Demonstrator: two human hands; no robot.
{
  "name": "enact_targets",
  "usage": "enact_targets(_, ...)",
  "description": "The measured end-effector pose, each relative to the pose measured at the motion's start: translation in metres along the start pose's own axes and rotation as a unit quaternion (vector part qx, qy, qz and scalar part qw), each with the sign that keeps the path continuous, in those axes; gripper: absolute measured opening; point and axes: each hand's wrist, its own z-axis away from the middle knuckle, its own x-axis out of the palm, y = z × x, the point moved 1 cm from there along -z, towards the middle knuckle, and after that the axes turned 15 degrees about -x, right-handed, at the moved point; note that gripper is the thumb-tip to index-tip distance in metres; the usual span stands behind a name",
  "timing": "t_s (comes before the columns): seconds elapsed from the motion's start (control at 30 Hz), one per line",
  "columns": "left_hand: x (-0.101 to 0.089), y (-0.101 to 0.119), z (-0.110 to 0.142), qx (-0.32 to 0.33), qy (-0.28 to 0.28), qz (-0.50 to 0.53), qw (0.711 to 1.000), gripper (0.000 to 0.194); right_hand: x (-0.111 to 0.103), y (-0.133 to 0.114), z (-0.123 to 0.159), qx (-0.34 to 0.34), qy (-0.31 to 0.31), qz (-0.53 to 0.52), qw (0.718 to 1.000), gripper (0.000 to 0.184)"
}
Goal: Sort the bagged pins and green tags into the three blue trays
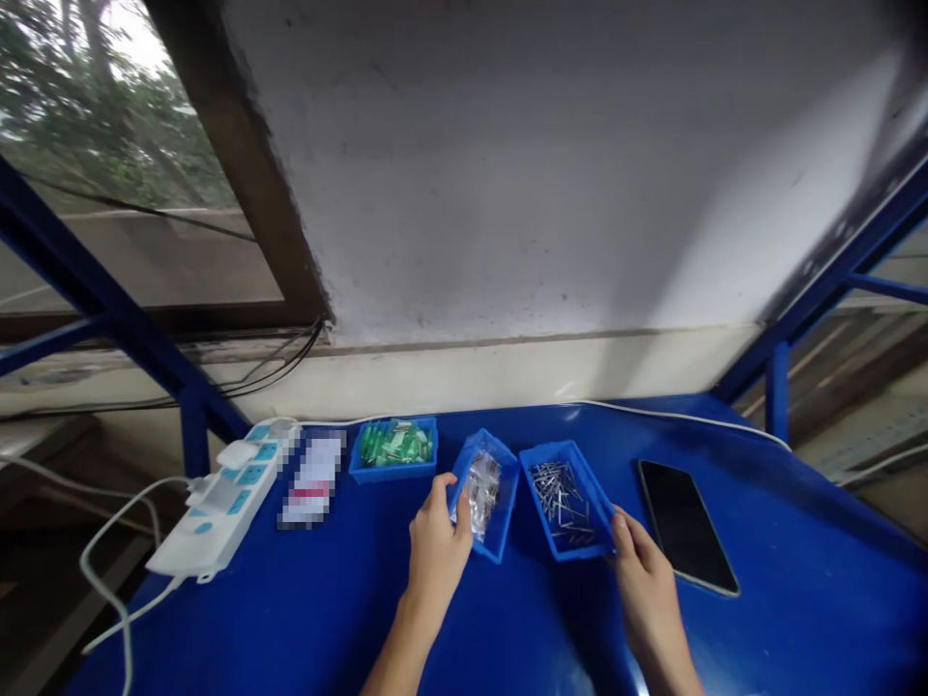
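Note:
My left hand (439, 541) grips the near left edge of a small blue bin (505, 527), thumb and fingers on its wall. Inside that bin lie clear plastic packets (481, 493) whose contents I cannot make out. To its right, my right hand (645, 570) pinches the near right corner of a second blue bin (591, 488). Thin silvery metal pieces (557, 493), like nails or pins, are heaped loosely in it. Both bins sit at an angle, their far ends close together. Whether they rest fully on the table is unclear.
A third blue bin (395, 475) with green packets stands at the back left. Beside it are a blurred-out printed item (313, 478) and a white power strip (217, 522) with cables. A dark phone (687, 527) lies right on the blue table (304, 609). A wall (522, 193) rises behind.

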Motion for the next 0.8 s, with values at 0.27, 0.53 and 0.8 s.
enact_targets(0.27, -0.006, 0.006, 0.011, 0.007, 0.063, -0.093, 0.994, 0.018, -0.003, -0.022, 0.010, -0.100, 0.065, 0.114, 0.986, 0.050)
enact_targets(0.53, 0.029, -0.013, 0.026, 0.109, 0.109, 0.082, 0.985, 0.060, 0.015, -0.006, 0.012, -0.431, 0.118, 0.232, 0.864, 0.027)
enact_targets(0.8, 0.025, -0.037, 0.036, -0.053, -0.081, 0.125, 0.988, 0.092, 0.015, -0.004, 0.013, -0.490, 0.080, 0.240, 0.834, 0.032)
